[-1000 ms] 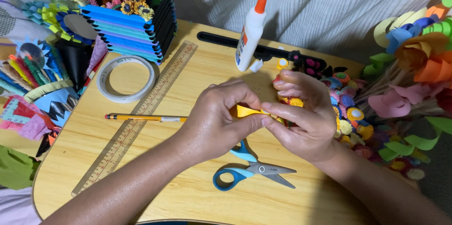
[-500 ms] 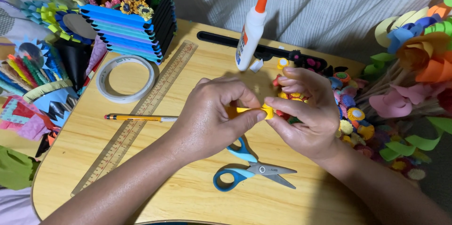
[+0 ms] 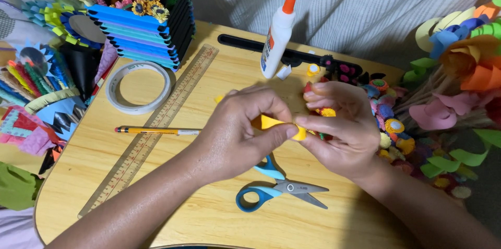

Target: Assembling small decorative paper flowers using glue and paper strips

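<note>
We see a thin yellow paper strip point(image 3: 271, 122), smooth and partly coiled, held above the pale wooden table point(image 3: 219, 217). Our left hand point(image 3: 237, 134) and right hand point(image 3: 342, 129) meet knuckles-up, fingertips pinched shut on it, over blue-handled scissors point(image 3: 276, 189).

Most of the yellow strip point(image 3: 272, 122) is hidden between the left hand point(image 3: 237, 137) and right hand point(image 3: 342, 129). The scissors point(image 3: 276, 190) lose their upper handle under the left hand. At 3 o'clock the paper flowers point(image 3: 464, 66) run off the edge.
</note>
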